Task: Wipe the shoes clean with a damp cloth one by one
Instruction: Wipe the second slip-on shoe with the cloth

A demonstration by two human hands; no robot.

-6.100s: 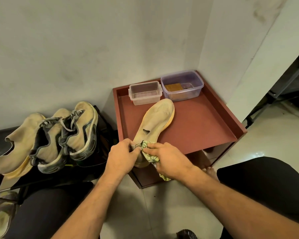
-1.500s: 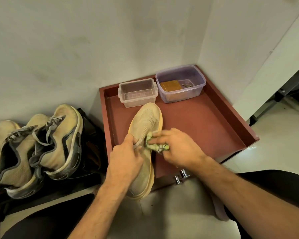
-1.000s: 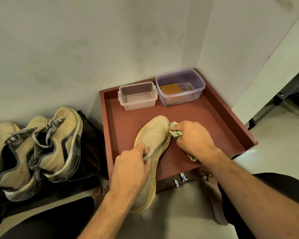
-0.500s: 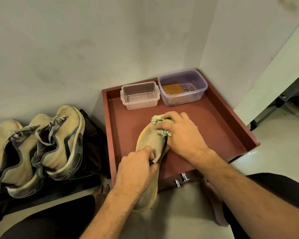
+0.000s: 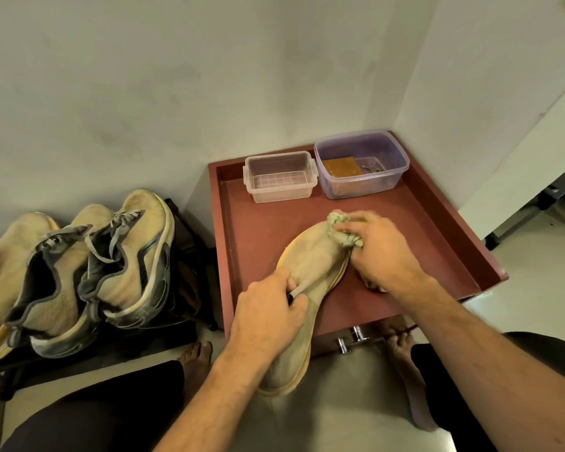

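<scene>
- Cloth (image 5: 341,230) bunched in the right hand (image 5: 380,252), pressed on the toe of the tan shoe (image 5: 310,272).
- Left hand (image 5: 268,316) gripped the shoe's collar over the red counter (image 5: 415,239).

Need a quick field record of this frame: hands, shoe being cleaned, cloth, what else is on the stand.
left hand: grips the shoe's collar
right hand: presses the cloth on the toe
shoe: tan, toe on the red tray, heel overhanging the front edge
cloth: greenish, bunched
red tray: holds clear box and purple-tinted box at the back
waiting shoes: on the dark rack, left
</scene>
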